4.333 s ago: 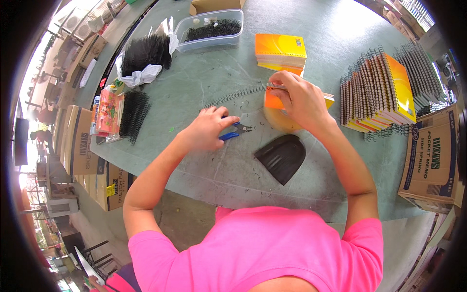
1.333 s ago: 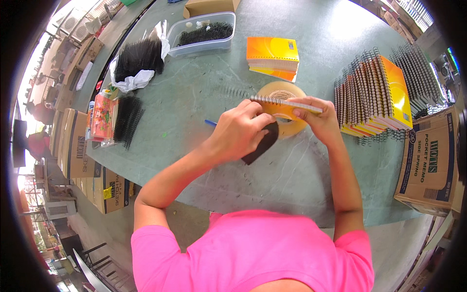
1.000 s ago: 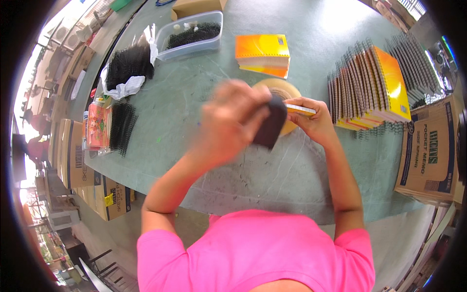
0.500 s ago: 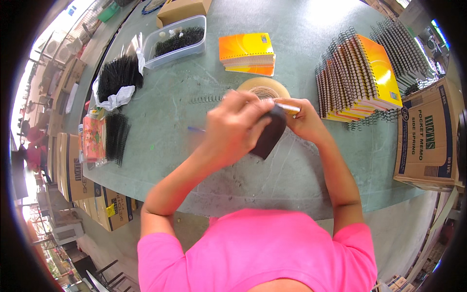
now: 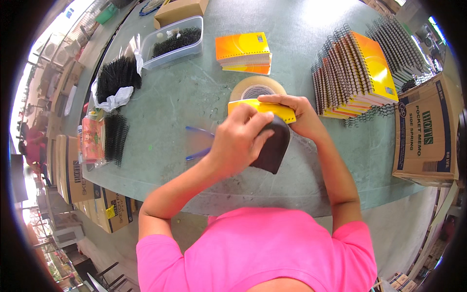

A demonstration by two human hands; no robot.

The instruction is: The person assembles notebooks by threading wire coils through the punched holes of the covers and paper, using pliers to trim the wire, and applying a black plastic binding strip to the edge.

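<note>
My right hand (image 5: pixel 304 117) grips the right end of a small yellow memo notebook (image 5: pixel 279 112), with fingers along its top edge. A row of holes shows along one edge. At the notebook's near side my left hand (image 5: pixel 241 134) is closed, index finger and thumb at a black round-ended piece (image 5: pixel 272 153) whose kind I cannot make out. Two blurred blue handles (image 5: pixel 197 155), like those of pliers, stick out left behind this hand; how they are held is hidden. A roll of clear tape (image 5: pixel 238 90) lies just beyond the notebook.
A short stack of yellow-orange notebooks (image 5: pixel 243 46) lies farther back. Right are a spiral-bound pile (image 5: pixel 374 68), loose coils (image 5: pixel 399 44) and a carton (image 5: pixel 428 136). Left are black coils (image 5: pixel 116 80) in plastic, more coils (image 5: pixel 116 138) and a clear tub (image 5: pixel 180 53).
The notebook has turned so its yellow face shows. Both hands and the black piece have come slightly nearer. A second blue handle now shows; the coil left of my hand is no longer plainly visible.
</note>
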